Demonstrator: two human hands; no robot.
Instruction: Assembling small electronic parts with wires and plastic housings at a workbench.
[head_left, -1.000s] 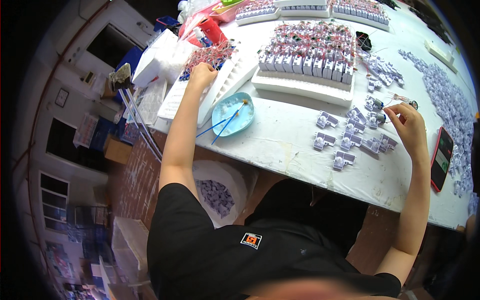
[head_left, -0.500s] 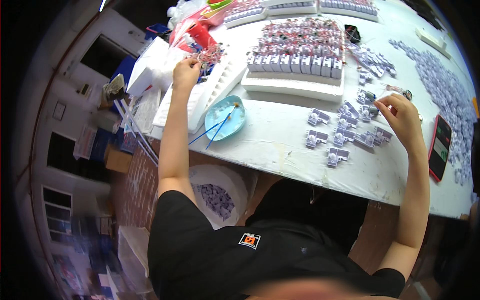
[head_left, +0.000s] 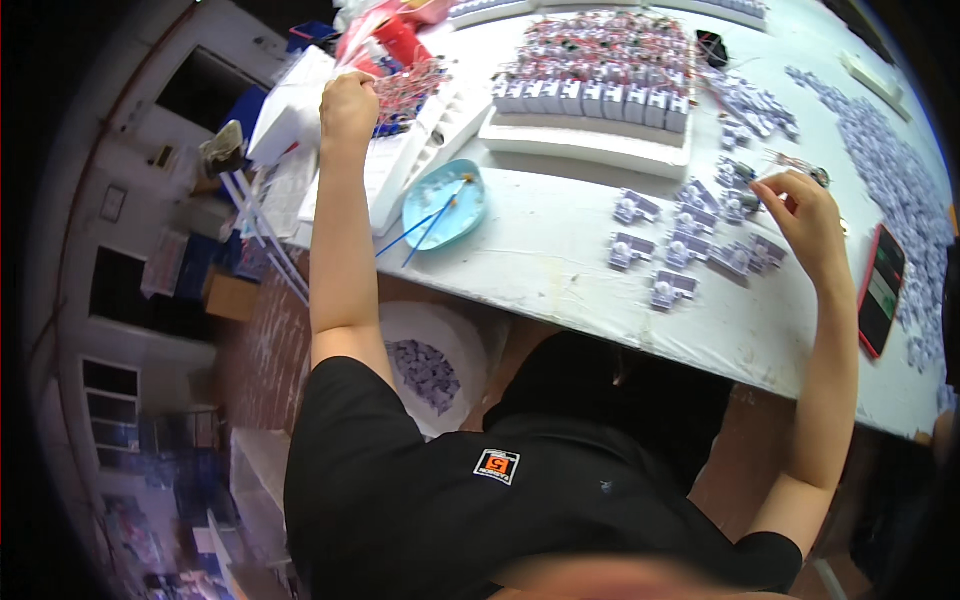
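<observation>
Our left hand is curled closed beside the red wires; can't tell if it grips any. Our right hand has thumb and forefinger close together at a motor by the housings on the table; can't confirm a hold. Bowl sits nearer our left.

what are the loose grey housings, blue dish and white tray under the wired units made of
Grey housings: probably moulded plastic, satin, sharing one crisp shape. Blue dish: likely plastic, slightly glossy, smooth rim. White tray: perhaps matte foam, thick walls.
</observation>
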